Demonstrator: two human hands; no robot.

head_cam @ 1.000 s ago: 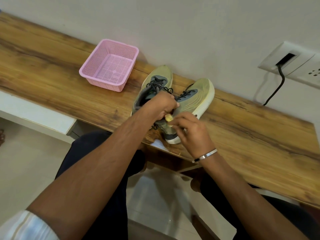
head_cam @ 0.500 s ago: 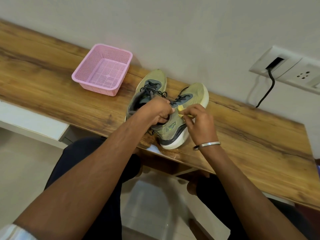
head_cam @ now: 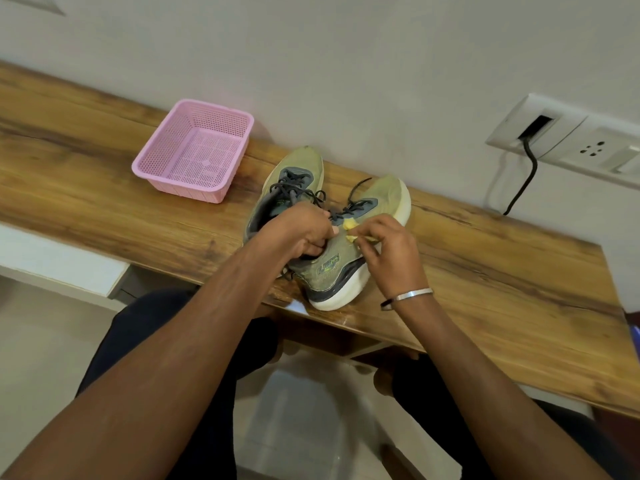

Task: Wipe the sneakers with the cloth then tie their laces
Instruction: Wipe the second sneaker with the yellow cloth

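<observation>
The left hand (head_cam: 304, 233) is curled into the collar of the right sneaker (head_cam: 349, 258), gripping its upper edge, while the right hand (head_cam: 391, 251) pinches a small yellow cloth (head_cam: 349, 228) against that shoe's side, just beside the left knuckles. How much cloth is tucked under the right fingers is hard to tell. The left sneaker (head_cam: 291, 181) stands just beyond the left hand, touching its mate, dark laces (head_cam: 298, 192) lying loose on both. Both shoes sit on the wooden counter (head_cam: 86, 188). A pink basket (head_cam: 197, 150) stands farther out, left of the left hand. A metal bangle (head_cam: 408, 295) circles the right wrist.
</observation>
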